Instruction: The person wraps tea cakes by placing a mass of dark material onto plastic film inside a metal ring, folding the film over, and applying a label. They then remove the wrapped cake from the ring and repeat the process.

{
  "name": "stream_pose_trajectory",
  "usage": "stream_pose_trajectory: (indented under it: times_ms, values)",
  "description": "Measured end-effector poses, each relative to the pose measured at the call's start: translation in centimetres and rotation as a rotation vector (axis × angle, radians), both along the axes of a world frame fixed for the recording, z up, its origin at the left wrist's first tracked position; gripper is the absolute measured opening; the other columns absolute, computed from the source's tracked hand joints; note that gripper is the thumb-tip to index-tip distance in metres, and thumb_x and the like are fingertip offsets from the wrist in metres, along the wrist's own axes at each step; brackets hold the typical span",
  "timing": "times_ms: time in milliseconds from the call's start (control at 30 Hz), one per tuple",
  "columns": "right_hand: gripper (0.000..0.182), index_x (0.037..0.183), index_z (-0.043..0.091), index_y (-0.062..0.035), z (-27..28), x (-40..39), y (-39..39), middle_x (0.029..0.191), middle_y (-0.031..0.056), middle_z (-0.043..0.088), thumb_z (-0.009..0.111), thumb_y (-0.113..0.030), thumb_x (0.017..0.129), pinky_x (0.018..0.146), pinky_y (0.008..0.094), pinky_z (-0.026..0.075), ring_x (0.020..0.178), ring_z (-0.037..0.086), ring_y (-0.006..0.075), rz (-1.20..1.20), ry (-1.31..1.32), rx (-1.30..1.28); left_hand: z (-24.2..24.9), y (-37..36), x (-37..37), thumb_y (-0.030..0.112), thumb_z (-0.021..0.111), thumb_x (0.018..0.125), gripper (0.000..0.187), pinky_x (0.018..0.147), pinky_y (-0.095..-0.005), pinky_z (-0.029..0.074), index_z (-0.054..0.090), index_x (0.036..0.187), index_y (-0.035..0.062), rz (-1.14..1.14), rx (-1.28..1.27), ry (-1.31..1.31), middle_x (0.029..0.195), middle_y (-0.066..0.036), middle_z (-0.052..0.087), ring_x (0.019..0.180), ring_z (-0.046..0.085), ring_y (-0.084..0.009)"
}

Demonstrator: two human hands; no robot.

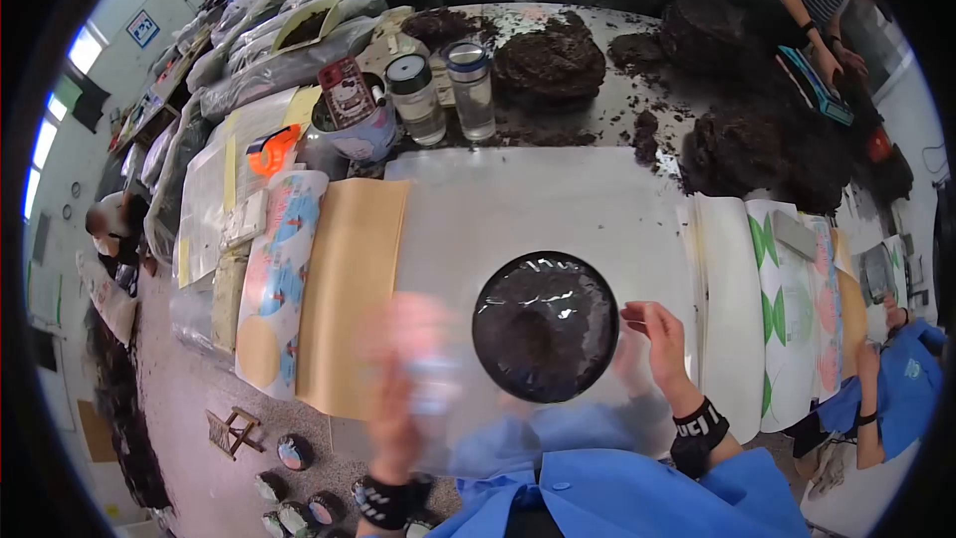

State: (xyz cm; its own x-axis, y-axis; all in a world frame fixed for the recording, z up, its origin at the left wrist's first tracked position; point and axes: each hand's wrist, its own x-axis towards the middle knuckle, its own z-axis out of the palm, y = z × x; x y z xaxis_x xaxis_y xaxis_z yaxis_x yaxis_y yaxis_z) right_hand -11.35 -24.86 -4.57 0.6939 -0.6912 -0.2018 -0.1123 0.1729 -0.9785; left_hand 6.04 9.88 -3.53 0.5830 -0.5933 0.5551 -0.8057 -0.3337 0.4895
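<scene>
A round black disc [545, 327] with a glossy, film-like surface lies on the grey work surface [518, 189] in front of me. My right hand [657, 331] is at its right edge, fingers loosely curled and apart, with nothing in them. Left of the disc, my left hand [396, 408] is smeared by motion. It holds a blurred pink, white and blue sheet [418, 334], whose print resembles the printed sheets [282, 284] in the stack at the left.
Brown paper [351, 289] borders the left side; white and green printed sheets [777, 309] lie right. Two clear bottles [468, 90], a mug [366, 130], an orange tape dispenser [272, 149] and dark crumbly clumps [550, 60] stand behind. Co-workers [906, 379] are nearby. Several wrapped discs [295, 451] lie on the floor.
</scene>
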Motion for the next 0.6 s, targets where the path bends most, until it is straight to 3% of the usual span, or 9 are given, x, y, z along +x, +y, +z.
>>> stream_pose_trajectory:
  times_ms: [67,100,200,267,400,467,500,533,600]
  values:
    - [0.035,0.112,0.066,0.0047,1.1,-0.3,0.0,0.104,0.0117,0.07,0.048,-0.025,0.107,0.092,0.0314,0.051,0.098,0.066,0.0172,0.05,-0.017,-0.088,1.5,-6.8,-2.8,-0.006,0.064,0.086,0.043,0.107,-0.045,0.047,0.07,0.123,0.014,-0.268,0.131,0.077,0.142,-0.02,0.056,0.135,0.05,-0.0403]
    - [0.034,0.112,0.066,0.0047,1.2,-0.8,0.1,0.103,0.0118,0.071,0.048,-0.024,0.106,0.092,0.0311,0.05,0.098,0.066,0.017,0.099,-0.02,-0.173,2.0,-8.9,-3.1,-0.003,0.066,0.08,0.046,0.092,-0.0367,0.055,0.072,0.122,0.0164,-0.309,0.158,0.067,0.143,-0.019,0.054,0.135,0.051,-0.0365]
    - [0.03,0.11,0.067,0.0042,-0.1,-3.5,-0.5,0.101,0.0109,0.072,0.05,-0.02,0.104,0.089,0.03,0.05,0.098,0.066,0.0166,0.062,0.051,-0.203,1.9,-11.6,-3.4,-0.008,0.062,0.084,0.046,0.098,-0.0426,0.051,0.07,0.124,0.0143,-0.329,0.162,0.155,0.147,-0.019,0.051,0.138,0.046,-0.0406]
    - [0.029,0.109,0.068,0.004,-0.6,-4.5,-0.6,0.101,0.0109,0.072,0.052,-0.019,0.103,0.088,0.0299,0.051,0.098,0.066,0.0164,0.047,0.089,-0.17,1.8,-12.3,-3.5,-0.004,0.064,0.084,0.046,0.104,-0.0466,0.046,0.069,0.126,0.0158,-0.222,0.415,0.076,0.151,-0.018,0.047,0.14,0.043,-0.04]
    - [0.021,0.108,0.069,-0.0003,2.4,-0.9,0.2,0.1,0.0145,0.072,0.06,-0.013,0.095,0.08,0.0352,0.055,0.092,0.069,0.0268,0.049,0.009,-0.695,6.2,-12.8,-3.8,0.001,0.067,0.084,0.048,0.108,-0.0521,0.04,0.068,0.128,0.0179,-0.216,0.599,0.11,0.152,-0.018,0.045,0.141,0.042,-0.0388]
    - [0.032,0.118,0.066,-0.0056,3.4,3.4,1.8,0.115,0.0164,0.068,0.067,-0.021,0.089,0.093,0.0425,0.052,0.106,0.065,0.0332,0.293,-0.179,-0.884,6.8,-12.7,-3.4,0.019,0.074,0.085,0.046,0.113,-0.0558,0.029,0.066,0.131,0.0179,-0.252,0.585,0.098,0.138,-0.014,0.058,0.133,0.053,-0.0314]
    - [0.043,0.124,0.063,-0.0078,4.1,6.6,3.1,0.125,0.0165,0.063,0.069,-0.027,0.086,0.101,0.0463,0.046,0.118,0.058,0.0344,0.396,-0.161,-1.054,6.0,-12.0,-3.0,0.019,0.074,0.085,0.046,0.113,-0.0558,0.029,0.066,0.131,0.0179,-0.245,0.596,0.096,0.138,-0.014,0.058,0.133,0.053,-0.0314]
    - [0.053,0.131,0.06,-0.01,4.5,8.8,4.0,0.136,0.0166,0.058,0.072,-0.032,0.084,0.11,0.0501,0.039,0.13,0.051,0.0356,0.505,-0.142,-1.224,4.4,-10.6,-2.6,0.021,0.072,0.087,0.04,0.108,-0.0524,0.037,0.066,0.126,0.0145,-0.203,0.433,0.152,0.13,-0.014,0.062,0.125,0.059,-0.0308]
    - [0.063,0.137,0.055,-0.0119,3.8,9.1,5.3,0.144,0.0163,0.05,0.072,-0.039,0.082,0.113,0.0541,0.032,0.137,0.043,0.0362,0.571,-0.072,-1.191,4.3,-9.6,-1.7,0.023,0.07,0.089,0.035,0.102,-0.0489,0.044,0.066,0.122,0.0112,-0.147,0.274,0.204,0.122,-0.014,0.067,0.116,0.064,-0.0302]
